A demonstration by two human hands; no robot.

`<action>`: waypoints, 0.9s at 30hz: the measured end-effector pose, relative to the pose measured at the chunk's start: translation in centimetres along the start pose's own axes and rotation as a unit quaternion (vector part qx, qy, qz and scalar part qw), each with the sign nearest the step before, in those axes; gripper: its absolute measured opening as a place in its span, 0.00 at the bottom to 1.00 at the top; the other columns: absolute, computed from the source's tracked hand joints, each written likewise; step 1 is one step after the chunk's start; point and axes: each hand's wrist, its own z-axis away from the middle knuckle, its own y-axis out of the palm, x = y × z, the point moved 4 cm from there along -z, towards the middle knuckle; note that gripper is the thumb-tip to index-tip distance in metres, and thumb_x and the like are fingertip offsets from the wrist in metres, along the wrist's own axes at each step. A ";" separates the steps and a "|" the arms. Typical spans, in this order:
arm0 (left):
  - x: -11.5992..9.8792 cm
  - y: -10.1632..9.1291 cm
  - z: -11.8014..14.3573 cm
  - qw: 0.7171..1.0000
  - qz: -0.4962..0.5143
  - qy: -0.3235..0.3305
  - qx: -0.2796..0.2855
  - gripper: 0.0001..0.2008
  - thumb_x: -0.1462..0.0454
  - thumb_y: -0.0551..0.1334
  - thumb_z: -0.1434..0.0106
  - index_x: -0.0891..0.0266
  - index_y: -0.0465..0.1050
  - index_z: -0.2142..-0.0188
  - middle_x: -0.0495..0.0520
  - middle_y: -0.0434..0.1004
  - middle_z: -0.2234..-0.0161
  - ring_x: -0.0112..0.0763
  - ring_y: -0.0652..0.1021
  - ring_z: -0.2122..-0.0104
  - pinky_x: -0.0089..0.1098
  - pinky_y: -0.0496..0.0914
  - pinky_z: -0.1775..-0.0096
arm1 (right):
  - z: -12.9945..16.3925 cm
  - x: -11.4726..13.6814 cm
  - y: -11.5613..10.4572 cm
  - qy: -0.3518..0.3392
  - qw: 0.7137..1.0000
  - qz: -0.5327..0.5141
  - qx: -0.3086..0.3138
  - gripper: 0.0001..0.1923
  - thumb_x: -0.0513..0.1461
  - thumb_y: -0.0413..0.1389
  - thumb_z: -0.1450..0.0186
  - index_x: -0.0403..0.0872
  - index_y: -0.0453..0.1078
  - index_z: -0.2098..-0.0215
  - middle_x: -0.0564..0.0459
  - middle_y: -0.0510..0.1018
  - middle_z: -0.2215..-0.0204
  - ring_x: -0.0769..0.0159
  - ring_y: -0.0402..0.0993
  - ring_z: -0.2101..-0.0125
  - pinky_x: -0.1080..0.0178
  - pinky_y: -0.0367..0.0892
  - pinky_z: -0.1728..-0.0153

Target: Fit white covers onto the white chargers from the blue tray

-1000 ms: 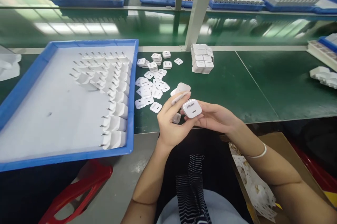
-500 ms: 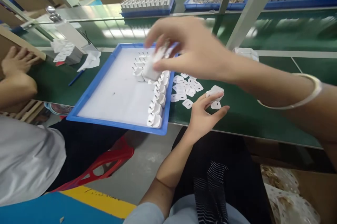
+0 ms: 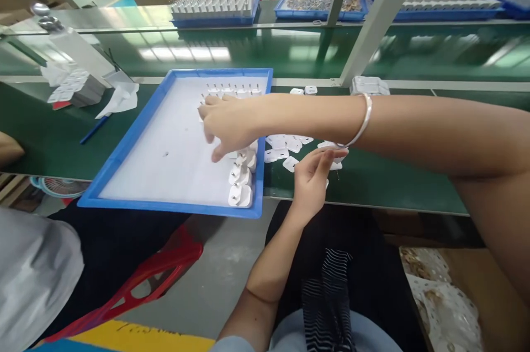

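Note:
My right hand (image 3: 232, 123) reaches across the blue-rimmed tray (image 3: 136, 137), fingers spread above the white plug housings with metal pins. Its palm and part of the plugs are hidden from me. Along the tray's right side runs a row of these white plugs (image 3: 240, 196). Below my right forearm, my left hand (image 3: 311, 178) pinches a small white cover plate (image 3: 340, 154) at its fingertips. Other loose white cover plates (image 3: 276, 154) with small slots lie on the green bench between the tray and my left hand.
Behind, a tray of pinned white plugs (image 3: 215, 4) and a blue tray of small metal parts (image 3: 321, 4) stand past a metal post (image 3: 383, 15). White blocks (image 3: 78, 87) and tissue (image 3: 122, 99) lie at left. A co-worker's sleeve (image 3: 37, 269) is nearby.
My right hand has lowered onto the plugs and let go of the white plug it carried. My left hand's fingers have closed together at the cover plates. The view has shifted slightly right.

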 end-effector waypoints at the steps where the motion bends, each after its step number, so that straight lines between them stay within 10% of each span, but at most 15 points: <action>1: -0.1 0.0 -0.1 1.000 0.016 -0.006 -0.001 0.22 0.50 0.56 0.28 0.61 0.84 0.62 0.58 0.83 0.56 0.38 0.82 0.54 0.35 0.75 0.51 | 0.9 -0.6 -0.9 0.000 0.999 -0.044 -0.032 0.15 0.45 0.65 0.37 0.43 0.79 0.57 0.47 0.77 0.54 0.47 0.68 0.43 0.48 0.69 0.46; 7: -0.1 -0.4 -0.4 0.996 0.078 -0.032 -0.008 0.22 0.51 0.55 0.27 0.61 0.84 0.63 0.57 0.85 0.56 0.37 0.83 0.53 0.35 0.77 0.51 | 12.2 -3.8 -5.4 0.140 0.939 -0.270 -0.160 0.12 0.43 0.60 0.32 0.46 0.79 0.56 0.51 0.79 0.55 0.62 0.74 0.52 0.56 0.69 0.48; 13: 0.3 -0.7 -1.0 0.993 0.105 -0.053 -0.011 0.23 0.50 0.55 0.29 0.62 0.83 0.62 0.59 0.85 0.58 0.39 0.83 0.54 0.38 0.77 0.49 | 23.4 -3.8 -0.4 0.281 0.891 -0.320 -0.156 0.23 0.45 0.66 0.38 0.51 0.77 0.45 0.48 0.80 0.52 0.62 0.76 0.57 0.63 0.71 0.62; 23: -1.8 -0.8 -3.3 0.988 0.030 -0.142 0.056 0.14 0.54 0.63 0.34 0.63 0.80 0.62 0.59 0.80 0.48 0.42 0.82 0.51 0.39 0.77 0.48 | 25.4 -9.7 5.7 0.348 0.697 -0.589 -0.216 0.13 0.41 0.70 0.45 0.42 0.80 0.65 0.48 0.84 0.71 0.64 0.81 0.68 0.60 0.76 0.62; 27: -3.2 -0.5 -6.0 0.973 -0.172 -0.140 0.056 0.18 0.52 0.61 0.33 0.65 0.76 0.69 0.60 0.81 0.53 0.33 0.84 0.65 0.27 0.77 0.65 | 26.9 -11.4 6.4 0.365 0.695 -0.571 -0.238 0.12 0.41 0.71 0.47 0.41 0.80 0.70 0.47 0.84 0.72 0.66 0.79 0.69 0.62 0.75 0.62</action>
